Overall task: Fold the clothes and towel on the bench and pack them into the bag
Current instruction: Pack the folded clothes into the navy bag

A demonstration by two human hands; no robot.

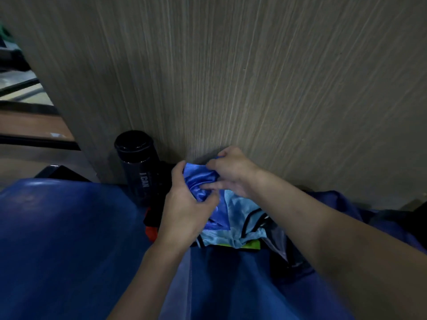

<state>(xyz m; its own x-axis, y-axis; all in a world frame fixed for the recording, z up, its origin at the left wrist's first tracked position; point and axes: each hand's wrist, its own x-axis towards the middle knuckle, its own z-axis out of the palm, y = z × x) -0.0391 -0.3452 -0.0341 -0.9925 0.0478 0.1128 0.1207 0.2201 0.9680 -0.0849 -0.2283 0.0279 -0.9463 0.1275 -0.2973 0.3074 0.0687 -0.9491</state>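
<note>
Leftmost, the padded blue bench [57,227] fills the near corner, with nothing lying on the stretch that shows. Just beyond its far edge a black bottle [138,167] stands against the wood-grain panel [254,77], probably parked there to keep it out of the folding. Below it an orange and black item [149,229] peeks out from beneath the left hand [184,204]; what it is cannot be made out.

That left hand has its fingers curled round the left side of a shiny blue garment [201,181], bunching the cloth in its grasp. The right hand [231,174] pinches the same garment along its top edge, with some fingers reaching across the front. The two-handed hold looks meant to find an edge or seam and pull the slippery cloth taut before a fold. The garment is held close to the panel, above the pile and between the bottle and the bag.

It looks satiny and deep blue, catching bright highlights, and is crumpled into tight creases, not yet flat or squared. Beneath it lies a light-blue garment [242,218] with dark trim, rumpled, and a strip of yellow-green shows at its lower edge. Further right, past the right forearm, dark blue fabric [342,204] slumps against the panel, likely the bag, though its opening is hard to see.
</note>
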